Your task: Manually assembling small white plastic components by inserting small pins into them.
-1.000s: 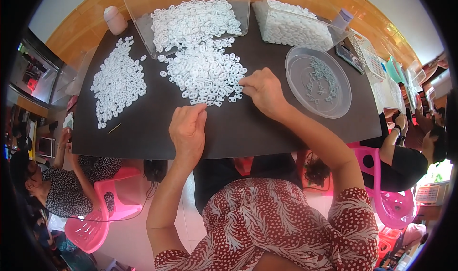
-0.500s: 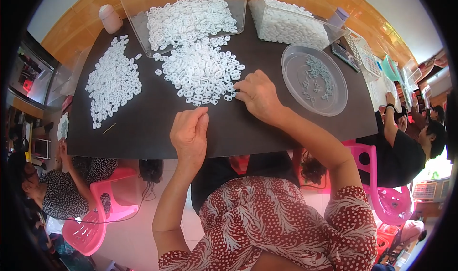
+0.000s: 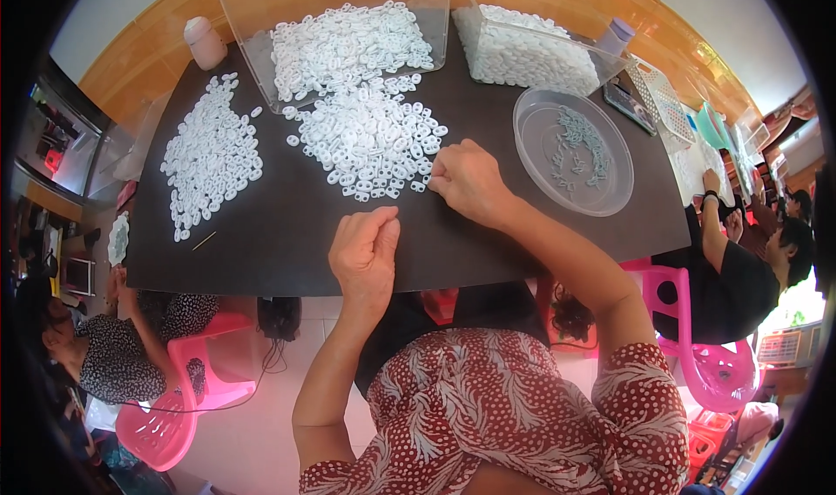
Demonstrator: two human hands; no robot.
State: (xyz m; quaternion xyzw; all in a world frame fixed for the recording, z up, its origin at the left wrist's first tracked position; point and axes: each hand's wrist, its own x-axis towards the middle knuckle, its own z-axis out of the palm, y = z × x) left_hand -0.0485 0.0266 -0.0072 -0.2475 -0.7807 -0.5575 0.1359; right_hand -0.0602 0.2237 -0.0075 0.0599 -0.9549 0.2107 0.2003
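A heap of small white oval plastic pieces with two holes [image 3: 370, 142] lies on the dark table in front of me. At its right edge is my right hand [image 3: 470, 181], fingers curled and pinched together, the tips beside the nearest white pieces. My left hand [image 3: 363, 255] is closed just below the heap, thumb against the bent forefinger. Whatever either hand holds, if anything, is too small or hidden to make out. To the right, a round clear plastic tray [image 3: 529, 164] holds small grey-green parts [image 3: 582, 142].
A second spread of white pieces [image 3: 209, 160] covers the table's left side, by a thin stick [image 3: 204, 241]. Clear bins of white pieces [image 3: 353, 47] stand at the back, with a bottle [image 3: 205, 44] and a phone [image 3: 629, 107]. People sit at either side, near pink chairs [image 3: 161, 430].
My left hand has moved a little to the right, closer to my right hand. My right hand stays at the heap's edge with its fingers pinched. The whole view has shifted slightly.
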